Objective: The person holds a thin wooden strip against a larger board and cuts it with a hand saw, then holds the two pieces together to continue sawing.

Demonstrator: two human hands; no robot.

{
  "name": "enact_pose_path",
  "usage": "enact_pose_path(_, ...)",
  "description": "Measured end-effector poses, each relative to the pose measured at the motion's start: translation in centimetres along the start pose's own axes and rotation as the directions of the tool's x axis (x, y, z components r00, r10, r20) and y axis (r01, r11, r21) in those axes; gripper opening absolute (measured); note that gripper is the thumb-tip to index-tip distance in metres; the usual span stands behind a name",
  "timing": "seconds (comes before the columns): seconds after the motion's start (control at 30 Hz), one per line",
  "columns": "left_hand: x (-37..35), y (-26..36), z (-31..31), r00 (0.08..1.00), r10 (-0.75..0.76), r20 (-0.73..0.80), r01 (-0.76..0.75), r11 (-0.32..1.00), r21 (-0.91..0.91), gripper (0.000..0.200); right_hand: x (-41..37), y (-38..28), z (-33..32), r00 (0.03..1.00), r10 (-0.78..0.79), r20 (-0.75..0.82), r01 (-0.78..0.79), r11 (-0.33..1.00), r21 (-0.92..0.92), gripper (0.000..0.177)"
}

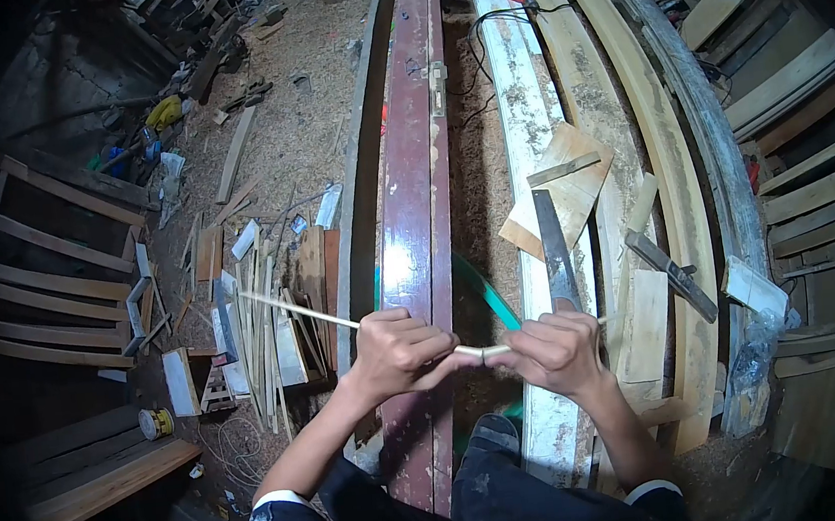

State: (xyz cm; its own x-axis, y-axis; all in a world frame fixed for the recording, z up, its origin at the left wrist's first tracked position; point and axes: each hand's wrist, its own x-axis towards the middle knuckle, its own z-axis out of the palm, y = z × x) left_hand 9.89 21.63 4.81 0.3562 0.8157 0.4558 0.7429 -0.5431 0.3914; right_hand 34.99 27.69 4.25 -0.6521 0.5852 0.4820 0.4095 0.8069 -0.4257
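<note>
Looking down from my head, I see my left hand (401, 352) and my right hand (557, 353). Both are pinched tight on one thin stick (322, 315). The stick is up in the air in front of me, over the gap between the right edge of the red-brown beam (410, 181) and the left edge of the white board (518, 80). Its long way goes from side to side, across the beam and the board. A long piece pokes out past my left hand, and its tip is a blur. Only a little bit seems to show past my right hand. Between my hands the stick dips in a small bend with a dark line. I can't tell if it is cracked. Both hands are just beside that bend, so neither looks much nearer. The saw (554, 247) lies along the white board, and my right hand hides its near end. A bunch of sticks (265, 325) lies well left of the beam.
</note>
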Motion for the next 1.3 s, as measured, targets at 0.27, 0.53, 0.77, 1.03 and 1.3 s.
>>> enact_pose_path(0.27,2.0,-1.2,-1.2,0.986,-0.151,0.074,0.163,0.967,-0.194,0.024,0.0,1.6,-0.3,0.991,0.133,0.017,-0.134,0.990,0.034,0.023)
enact_pose_path(0.53,0.1,-0.9,2.9,0.928,-0.367,0.069,0.371,0.886,-0.279,0.020,-3.8,3.9,1.9,0.907,0.421,-0.002,-0.415,0.892,-0.178,0.028)
enact_pose_path(0.77,1.1,-0.4,4.0,0.958,-0.264,0.115,0.281,0.941,-0.186,0.025,-8.5,7.1,1.9,0.812,0.560,-0.165,-0.565,0.684,-0.460,0.031)
enact_pose_path(1.03,1.1,-0.5,7.0,0.979,-0.146,0.141,0.156,0.986,-0.061,0.037,-3.9,1.3,3.1,0.947,0.301,-0.117,-0.297,0.954,0.051,0.034)
enact_pose_path(1.3,0.6,-0.8,7.3,0.987,-0.121,0.104,0.129,0.989,-0.073,0.042,-4.0,1.8,4.1,0.913,0.396,-0.098,-0.377,0.911,0.169,0.026)
